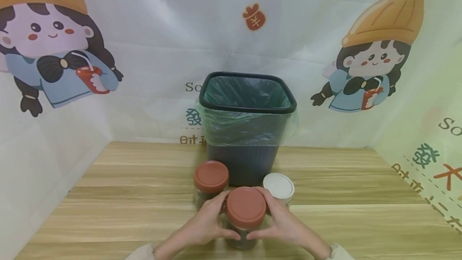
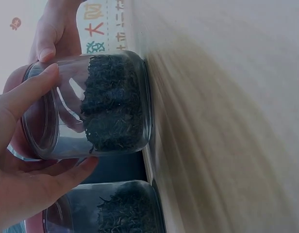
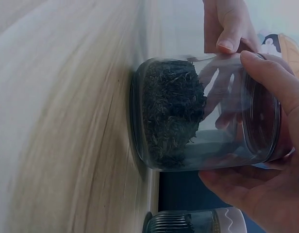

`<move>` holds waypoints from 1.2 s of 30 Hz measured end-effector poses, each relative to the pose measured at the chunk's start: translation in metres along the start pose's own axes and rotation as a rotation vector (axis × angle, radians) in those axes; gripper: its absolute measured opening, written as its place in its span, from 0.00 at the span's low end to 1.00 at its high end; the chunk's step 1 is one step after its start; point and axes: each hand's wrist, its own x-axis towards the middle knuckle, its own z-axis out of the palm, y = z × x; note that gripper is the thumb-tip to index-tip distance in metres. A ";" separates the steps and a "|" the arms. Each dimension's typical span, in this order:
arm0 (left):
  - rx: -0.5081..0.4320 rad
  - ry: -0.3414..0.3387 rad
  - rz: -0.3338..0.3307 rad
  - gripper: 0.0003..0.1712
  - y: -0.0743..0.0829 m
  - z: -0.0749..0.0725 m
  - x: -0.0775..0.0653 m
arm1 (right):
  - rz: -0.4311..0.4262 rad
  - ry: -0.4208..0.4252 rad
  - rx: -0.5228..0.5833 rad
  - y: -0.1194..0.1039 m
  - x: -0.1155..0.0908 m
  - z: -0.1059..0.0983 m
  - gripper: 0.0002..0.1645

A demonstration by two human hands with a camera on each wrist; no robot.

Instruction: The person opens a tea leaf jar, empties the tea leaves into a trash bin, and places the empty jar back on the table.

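Note:
Both hands grip one glass jar from its two sides, thumbs on the near face and fingers around the back. Its red-brown lid faces up, and dark, dry, leaf-like pieces fill roughly its lower half. The left hand is on the jar's left, the right hand on its right. Upright on the wooden table, the jar stands close in front of the person. Behind it to the left is a second jar with a red-brown lid; to the right behind, a smaller jar with a white lid.
A dark bin with a black rim and a green-tinted plastic liner stands behind the jars. The wooden table runs back to a printed cloth wall with cartoon figures, and similar cloth hangs at both sides.

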 end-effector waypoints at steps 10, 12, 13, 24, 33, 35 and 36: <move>-0.097 -0.017 -0.030 0.45 0.001 -0.001 -0.004 | -0.077 0.009 -0.001 -0.019 0.000 0.000 0.51; -0.107 -0.020 -0.035 0.45 0.000 -0.001 -0.005 | -0.078 0.007 0.011 -0.025 0.000 -0.001 0.50; -0.108 -0.021 -0.036 0.45 0.000 -0.001 -0.005 | -0.074 0.004 0.022 -0.025 -0.001 -0.001 0.50; -0.031 -0.026 -0.048 0.46 -0.001 -0.001 -0.006 | -0.062 -0.013 -0.006 -0.005 -0.006 0.001 0.51; -0.067 -0.059 -0.067 0.50 -0.001 0.000 -0.007 | -0.026 -0.031 -0.074 -0.009 -0.006 -0.003 0.53; -0.086 -0.069 -0.067 0.51 -0.001 0.001 -0.006 | 0.001 -0.015 -0.132 -0.011 -0.005 -0.003 0.53; -0.090 -0.072 -0.065 0.52 -0.001 0.001 -0.005 | 0.015 -0.006 -0.158 -0.013 -0.004 -0.002 0.53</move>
